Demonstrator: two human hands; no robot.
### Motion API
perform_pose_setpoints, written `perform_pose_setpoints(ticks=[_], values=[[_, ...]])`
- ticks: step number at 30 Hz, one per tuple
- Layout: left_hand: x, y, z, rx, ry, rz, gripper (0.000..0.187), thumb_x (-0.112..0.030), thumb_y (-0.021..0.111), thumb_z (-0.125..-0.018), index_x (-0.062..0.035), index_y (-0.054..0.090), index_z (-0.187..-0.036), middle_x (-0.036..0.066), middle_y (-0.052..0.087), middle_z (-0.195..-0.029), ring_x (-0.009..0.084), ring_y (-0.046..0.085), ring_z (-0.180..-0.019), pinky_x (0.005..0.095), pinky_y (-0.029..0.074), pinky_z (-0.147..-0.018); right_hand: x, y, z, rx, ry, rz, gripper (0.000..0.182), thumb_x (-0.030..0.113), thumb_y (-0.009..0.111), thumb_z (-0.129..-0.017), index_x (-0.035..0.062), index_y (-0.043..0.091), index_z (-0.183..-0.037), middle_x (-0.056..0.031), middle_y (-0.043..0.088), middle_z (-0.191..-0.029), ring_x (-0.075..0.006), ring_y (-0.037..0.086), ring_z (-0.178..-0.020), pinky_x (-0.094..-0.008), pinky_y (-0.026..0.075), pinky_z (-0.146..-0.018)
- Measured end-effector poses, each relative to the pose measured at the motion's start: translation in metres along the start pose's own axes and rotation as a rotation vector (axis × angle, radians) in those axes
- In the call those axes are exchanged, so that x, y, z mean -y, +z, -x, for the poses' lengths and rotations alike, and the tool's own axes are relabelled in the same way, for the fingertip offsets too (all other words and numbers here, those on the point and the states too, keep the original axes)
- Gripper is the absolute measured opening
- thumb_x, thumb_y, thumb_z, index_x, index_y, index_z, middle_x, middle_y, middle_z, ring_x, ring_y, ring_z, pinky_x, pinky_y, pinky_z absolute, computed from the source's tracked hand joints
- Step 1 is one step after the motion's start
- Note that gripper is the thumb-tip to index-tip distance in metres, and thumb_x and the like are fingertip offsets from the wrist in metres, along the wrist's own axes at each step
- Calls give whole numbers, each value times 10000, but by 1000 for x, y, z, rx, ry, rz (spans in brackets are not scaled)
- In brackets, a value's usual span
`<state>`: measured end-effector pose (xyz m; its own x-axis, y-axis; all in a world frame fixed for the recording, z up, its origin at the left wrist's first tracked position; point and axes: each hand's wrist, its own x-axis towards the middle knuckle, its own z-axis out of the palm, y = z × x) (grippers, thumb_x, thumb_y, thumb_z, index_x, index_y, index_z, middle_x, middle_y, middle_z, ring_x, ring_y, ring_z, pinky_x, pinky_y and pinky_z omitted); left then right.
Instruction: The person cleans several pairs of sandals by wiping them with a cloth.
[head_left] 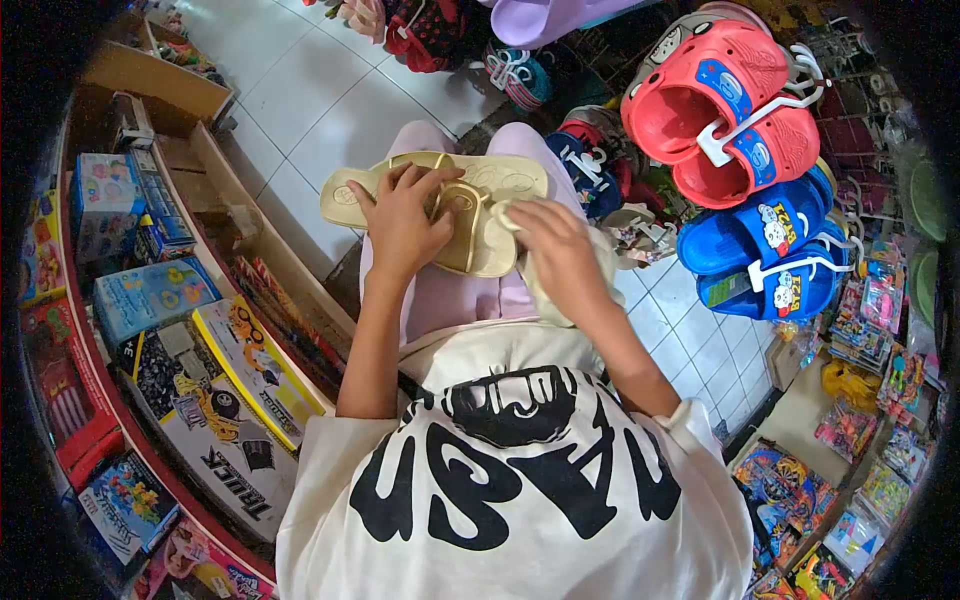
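A pair of cream-beige sandals (495,250) with thin gold-coloured straps lies across my lap, on light pink trousers (510,295). One sandal is sideways and the other overlaps it, pointing toward me. My left hand (412,215) grips the pair from above near the straps, thumb and fingers spread over the sole. Bunched in my right hand (560,245) is a pale cream cloth (507,216), pressed against the right edge of the sandals. More of that cloth hangs below my wrist. My right fingers are slightly blurred, and their tips are partly hidden.
Shelves on the left hold boxed toys, including a truck box (215,440). At the right hang red clogs (720,110) and blue slides (765,250) on white hangers. Small packaged toys (785,490) fill the lower right. White floor tiles (330,110) show ahead.
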<state>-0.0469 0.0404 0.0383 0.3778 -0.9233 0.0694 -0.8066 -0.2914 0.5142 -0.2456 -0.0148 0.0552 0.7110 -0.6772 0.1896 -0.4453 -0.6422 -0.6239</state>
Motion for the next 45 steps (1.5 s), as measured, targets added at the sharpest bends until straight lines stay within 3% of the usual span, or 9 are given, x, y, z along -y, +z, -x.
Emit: perform_pose_setpoints(ticks=[8,12,15,19,23,28,34,42,45], values=[[7,4,0,-32,17,11,336,-331,709,-740,-277,668,-1069,46,612,-1091,271,463,-1180,701,30,-1047,16,16,40,319,-117,-55,325,-8,505,-815,40,633,-1110,-114,619,-1143,-280,533,-1122,-396,365,-995],[2,-1,-2,53,-40,26,386,-362,708,-749,-268,653,-1120,65,592,-1188,293,436,-1227,674,18,-1066,24,-4,20,116,-20,-180,340,-25,499,-797,33,629,-1105,-137,613,-1141,-296,531,-1122,-409,359,-1003],[2,-3,-5,114,-53,-9,408,-355,709,-751,-272,645,-1145,71,577,-1241,302,425,-1248,661,16,-1075,13,29,15,93,-159,1,438,-2,504,-767,24,558,-1201,-122,561,-1213,-265,491,-1167,-413,318,-1056],[14,2,1,12,16,53,379,-252,698,-718,-266,662,-1095,67,599,-1141,282,447,-1202,682,-8,-1061,14,29,29,235,-131,-63,461,11,521,-759,22,551,-1219,-125,547,-1241,-264,475,-1189,-424,295,-1077],[16,-2,1,48,68,112,352,-324,663,-771,-237,651,-1111,70,594,-1165,287,442,-1212,674,-17,-1063,4,6,36,365,-157,-121,379,6,555,-769,39,600,-1144,-117,589,-1175,-267,508,-1141,-423,325,-1044],[24,-9,-6,127,39,332,323,-397,583,-851,-204,650,-1101,70,592,-1179,285,447,-1208,672,-10,-1059,11,19,-5,-201,60,-223,381,-88,604,-724,25,606,-1088,-129,607,-1052,-308,554,-1032,-368,445,-868],[18,-1,-3,10,-3,77,281,-360,576,-853,-176,660,-1047,73,600,-1139,286,458,-1193,675,1,-1058,7,53,1,-60,-47,-99,392,-57,611,-698,-13,569,-1085,-151,556,-1038,-336,534,-987,-397,430,-879],[9,-16,14,22,219,26,442,-425,641,-758,-172,606,-1119,86,551,-1188,298,443,-1203,677,17,-1056,-1,-11,18,366,-113,-294,338,-53,618,-678,22,638,-1007,-132,590,-981,-313,563,-975,-376,447,-866],[3,-46,26,123,297,-16,608,-467,693,-664,-187,564,-1187,66,554,-1173,299,451,-1189,640,55,-1072,-2,-42,17,167,22,-317,349,-60,618,-730,35,646,-1065,-123,612,-973,-279,593,-942,-347,466,-835]])
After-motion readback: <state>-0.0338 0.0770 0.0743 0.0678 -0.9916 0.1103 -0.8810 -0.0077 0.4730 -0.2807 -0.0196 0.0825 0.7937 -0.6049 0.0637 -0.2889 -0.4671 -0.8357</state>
